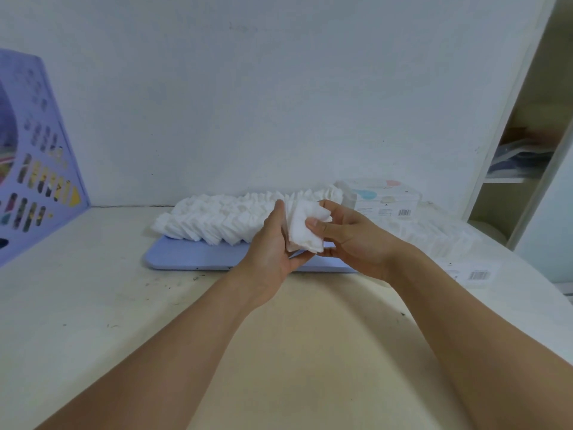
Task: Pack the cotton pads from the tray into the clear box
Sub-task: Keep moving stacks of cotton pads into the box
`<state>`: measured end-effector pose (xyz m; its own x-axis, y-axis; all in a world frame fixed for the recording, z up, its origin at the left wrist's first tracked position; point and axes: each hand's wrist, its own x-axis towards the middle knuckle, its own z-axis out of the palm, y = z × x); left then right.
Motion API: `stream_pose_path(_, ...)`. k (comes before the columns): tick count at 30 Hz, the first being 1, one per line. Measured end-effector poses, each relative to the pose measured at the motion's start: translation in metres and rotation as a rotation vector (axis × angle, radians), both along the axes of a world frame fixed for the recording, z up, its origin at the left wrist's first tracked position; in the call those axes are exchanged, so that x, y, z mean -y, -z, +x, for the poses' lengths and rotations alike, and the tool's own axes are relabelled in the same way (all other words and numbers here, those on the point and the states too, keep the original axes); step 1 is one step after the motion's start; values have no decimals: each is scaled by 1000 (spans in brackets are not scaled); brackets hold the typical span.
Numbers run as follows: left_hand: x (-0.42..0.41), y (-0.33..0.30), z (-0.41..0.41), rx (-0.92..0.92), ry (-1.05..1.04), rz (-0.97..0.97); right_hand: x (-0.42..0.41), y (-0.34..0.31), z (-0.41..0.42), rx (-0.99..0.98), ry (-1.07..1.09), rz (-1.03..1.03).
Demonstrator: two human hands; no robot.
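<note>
Both my forearms reach out over the table [77, 305], bare, meeting above the near edge of the tray [198, 257]. My left hand [273, 246] stands on edge, palm turned toward the right, fingers cupped under and behind a small stack of pads [305, 229], with the thumb up along the stack's far side. My right hand [353, 240] grips the same stack from the other side: the thumb presses on its front face and the fingers curl round its top and back. So both hands grasp that stack, which is held up off the tray, just in front of the row.

Behind my hands the row [217, 217] of white pads lies along the far half of the blue tray, leaning like fallen tiles, from the tray's left end to behind my right hand. Its near half is bare blue.

To the right of the tray, touching or just beside it, sits the clear box [434, 240]; pads already stand in it in a packed line, though its walls are hard to make out. A carton [384, 198] with pastel shapes and a barcode stands behind it against the wall [279, 88].

Far left, a purple basket [40, 169] leans at the table's edge. Far right, a shelf [521, 169] holds folded things I cannot identify.
</note>
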<state>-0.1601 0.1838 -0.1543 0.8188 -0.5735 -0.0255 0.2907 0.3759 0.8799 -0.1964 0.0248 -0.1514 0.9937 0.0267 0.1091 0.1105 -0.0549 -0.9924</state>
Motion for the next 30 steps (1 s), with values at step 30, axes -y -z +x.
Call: stream_pose_path(30,-3,21,23,448,-349,271,-6,-18,-3,278,146,214)
